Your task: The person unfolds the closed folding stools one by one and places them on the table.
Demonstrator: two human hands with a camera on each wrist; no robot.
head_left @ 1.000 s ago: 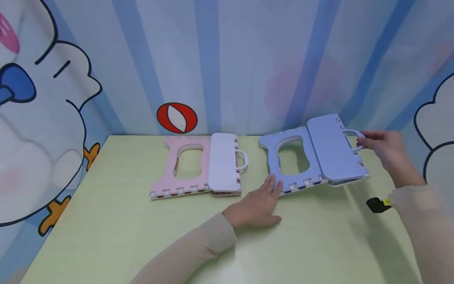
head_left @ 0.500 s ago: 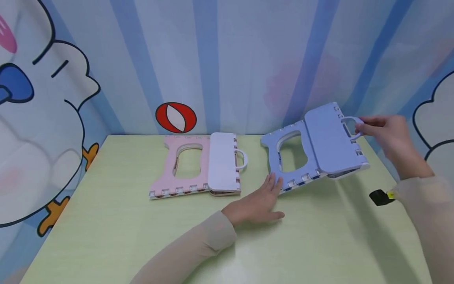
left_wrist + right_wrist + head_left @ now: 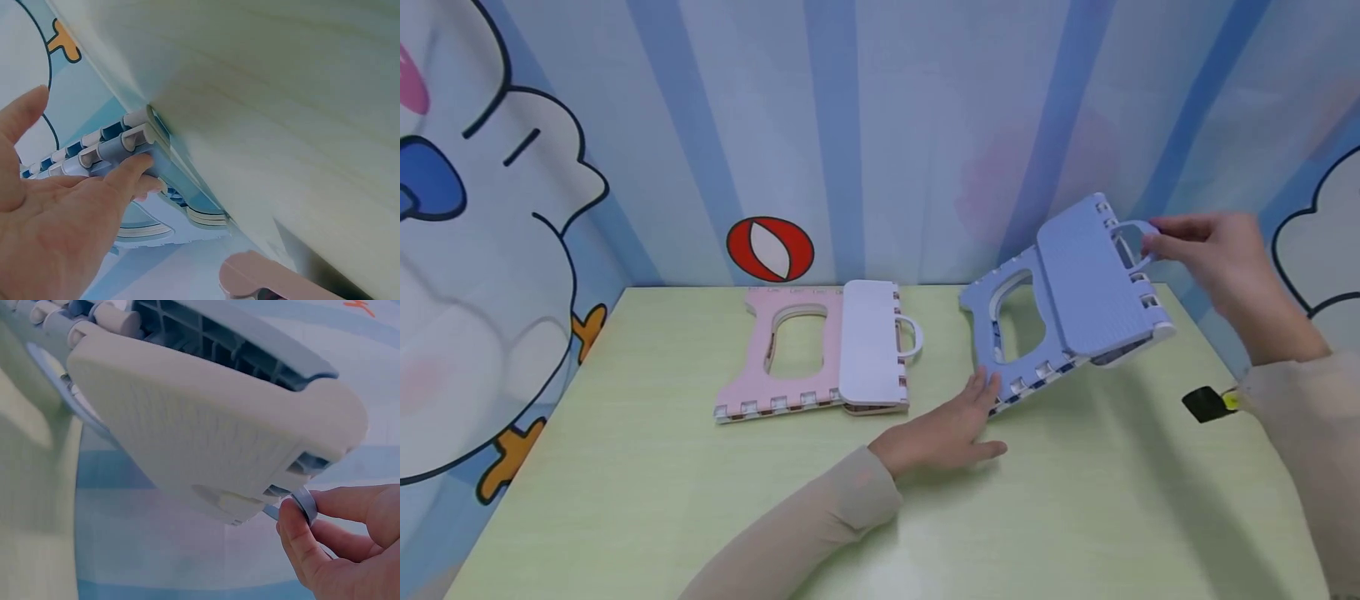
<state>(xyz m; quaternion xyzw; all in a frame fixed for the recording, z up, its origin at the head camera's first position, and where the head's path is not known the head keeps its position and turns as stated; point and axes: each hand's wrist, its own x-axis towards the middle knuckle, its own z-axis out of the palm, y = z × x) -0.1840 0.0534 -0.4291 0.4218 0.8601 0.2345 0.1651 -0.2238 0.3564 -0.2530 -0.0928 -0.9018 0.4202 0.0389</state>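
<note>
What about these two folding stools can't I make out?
Head view: near left corner of the blue folding stool, covered by the left hand.
Head view: underside of the pink folding stool, hidden by its upper side.
Right wrist view: part of the blue folding stool, cut off by the top edge.

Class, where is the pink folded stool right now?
In the head view, the pink folded stool lies on the table, slightly left of centre, left of the tilted blue stool.

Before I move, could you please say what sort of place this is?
Probably a child-themed indoor corner, judging by the cartoon backdrop, pale green table, pink folding stool and blue folding stool.
</note>
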